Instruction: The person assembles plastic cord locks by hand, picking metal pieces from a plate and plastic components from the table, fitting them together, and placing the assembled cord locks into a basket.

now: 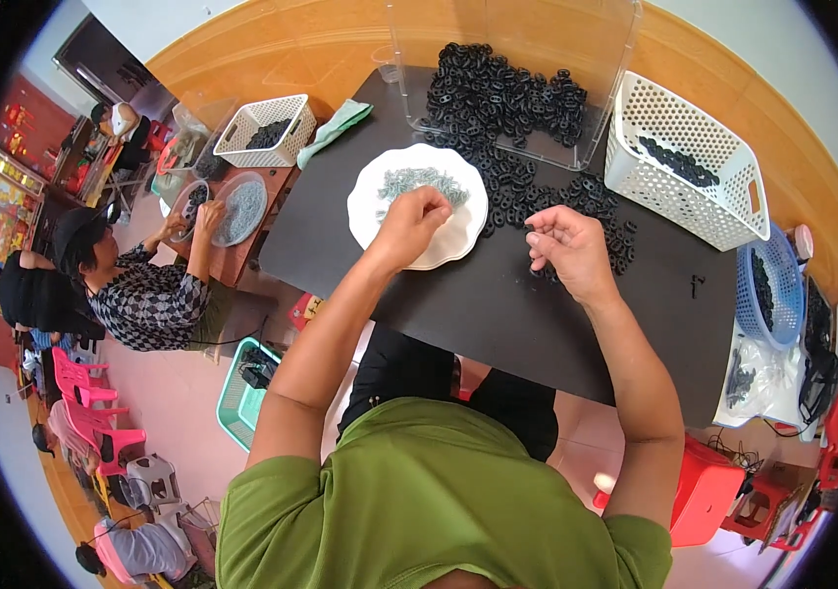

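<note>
A white scalloped plate on the dark table holds a heap of small silvery screw-like pieces. My left hand is over the plate at the near side of this heap, its fingers pinched together; what they hold is too small to make out. To the right, my right hand hovers at the near edge of a spread of small black oval pieces with holes. Its thumb and fingers are curled together, and whatever is between their tips cannot be made out.
Behind the spread, a clear plastic bin lies with more black pieces spilling out. A white perforated basket and a blue basket stand at the right. A folded cloth lies at the back left. A co-worker sits at a table on the left.
</note>
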The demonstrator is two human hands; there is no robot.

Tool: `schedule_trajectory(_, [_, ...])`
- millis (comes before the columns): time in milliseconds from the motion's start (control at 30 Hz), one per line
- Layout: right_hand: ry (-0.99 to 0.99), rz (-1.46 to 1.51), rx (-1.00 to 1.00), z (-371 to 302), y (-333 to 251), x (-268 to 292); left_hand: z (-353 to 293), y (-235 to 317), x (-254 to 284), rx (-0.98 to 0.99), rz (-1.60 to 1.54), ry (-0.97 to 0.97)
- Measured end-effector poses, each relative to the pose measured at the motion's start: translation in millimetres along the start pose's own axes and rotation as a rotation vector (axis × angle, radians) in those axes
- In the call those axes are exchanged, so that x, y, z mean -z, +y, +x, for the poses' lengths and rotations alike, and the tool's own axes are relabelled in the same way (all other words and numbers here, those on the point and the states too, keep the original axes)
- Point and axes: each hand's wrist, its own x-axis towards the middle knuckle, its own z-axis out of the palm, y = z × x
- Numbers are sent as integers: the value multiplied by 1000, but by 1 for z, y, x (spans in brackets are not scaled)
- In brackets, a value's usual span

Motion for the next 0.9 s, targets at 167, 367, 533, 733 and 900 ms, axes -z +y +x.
schedule_trajectory(167, [-1, 16, 12, 2, 3, 2, -1, -5, 3, -94, 247, 103])
schedule_trajectory(367, [2, -41, 3, 1, 3, 1, -4, 6, 2, -86, 482, 95])
schedule_trajectory(533, [-6, -51, 8, 1, 4, 1, -6, 6, 3, -43, 540, 79])
schedule_trajectory(733, [15, -108, -21, 1, 3, 1, -5, 6, 3, -98, 340, 67])
schedule_trajectory(900, [29, -103, -20, 0, 1, 0, -4, 2, 4, -107, 339, 65])
